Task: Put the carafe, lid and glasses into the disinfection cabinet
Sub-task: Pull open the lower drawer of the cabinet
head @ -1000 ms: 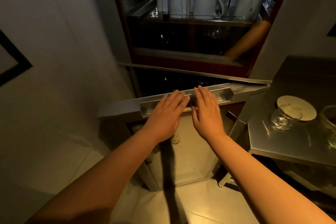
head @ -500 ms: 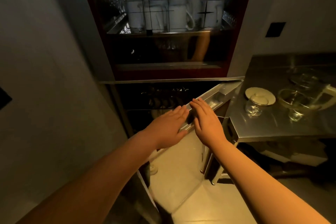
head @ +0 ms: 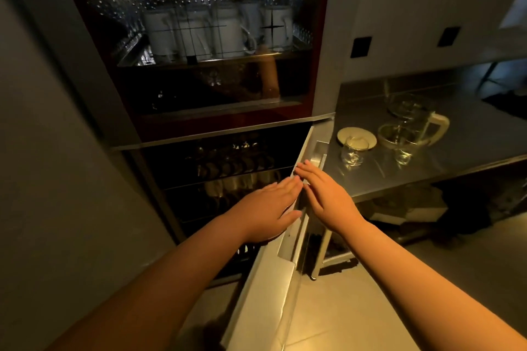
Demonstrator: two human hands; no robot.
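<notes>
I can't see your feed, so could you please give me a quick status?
Both hands, left and right, flat on lower door, open. Carafe, lid, glasses on counter. Nothing blocking.

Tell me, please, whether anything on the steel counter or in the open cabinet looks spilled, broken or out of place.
Nothing stands out. The carafe, the lid and two glasses stand upright on the counter, with no spill or breakage visible. The lower cabinet door hangs open under the left hand and right hand. Its racks are too dark to judge.
</notes>
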